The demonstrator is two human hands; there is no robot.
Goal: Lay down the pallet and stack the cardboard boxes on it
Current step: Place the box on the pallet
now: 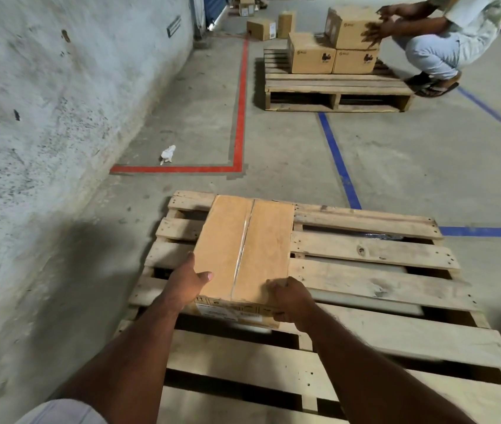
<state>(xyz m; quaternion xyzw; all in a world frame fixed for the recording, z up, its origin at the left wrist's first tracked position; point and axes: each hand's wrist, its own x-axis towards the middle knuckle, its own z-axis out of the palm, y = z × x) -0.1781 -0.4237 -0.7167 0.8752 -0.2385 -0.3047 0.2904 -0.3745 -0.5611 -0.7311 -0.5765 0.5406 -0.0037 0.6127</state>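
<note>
A wooden pallet (pixel 365 280) lies flat on the concrete floor in front of me. A taped cardboard box (pixel 243 249) sits over its far left part. My left hand (pixel 186 283) grips the box's near left corner, thumb on top. My right hand (pixel 289 298) holds the near right corner, fingers curled over the edge. Whether the box rests on the slats or hangs just above them I cannot tell.
A rough wall (pixel 44 117) runs along the left. Ahead, a second pallet (pixel 335 87) carries three boxes (pixel 310 55); a crouching person (pixel 439 47) handles the top one. Loose boxes (pixel 261 29) stand further back. Red (pixel 240 117) and blue tape (pixel 339 163) mark the floor.
</note>
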